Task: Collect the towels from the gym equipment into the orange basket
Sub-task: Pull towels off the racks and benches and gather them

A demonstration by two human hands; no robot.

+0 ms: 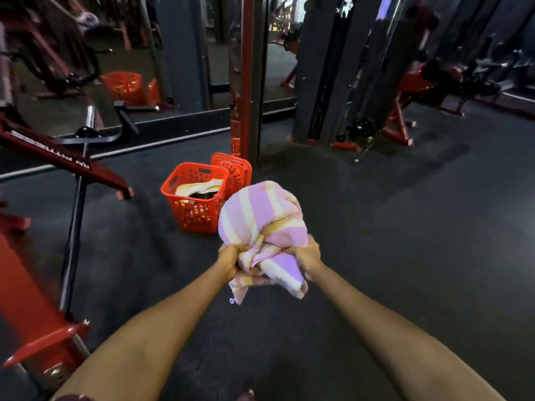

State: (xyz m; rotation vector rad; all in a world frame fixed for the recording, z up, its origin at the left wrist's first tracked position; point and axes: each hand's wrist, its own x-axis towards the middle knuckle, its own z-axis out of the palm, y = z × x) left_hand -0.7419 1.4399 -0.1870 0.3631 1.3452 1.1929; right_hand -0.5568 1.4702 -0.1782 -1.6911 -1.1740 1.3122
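We see a bunched pink-and-cream striped terry towel held up off the dark floor. Beyond it stands an orange perforated plastic basket, upright, with crumpled towels inside.

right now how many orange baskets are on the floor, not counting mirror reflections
2: one basket ahead, left of the held towel, already holding towels; a second basket directly behind it, by the red post, partly hidden.
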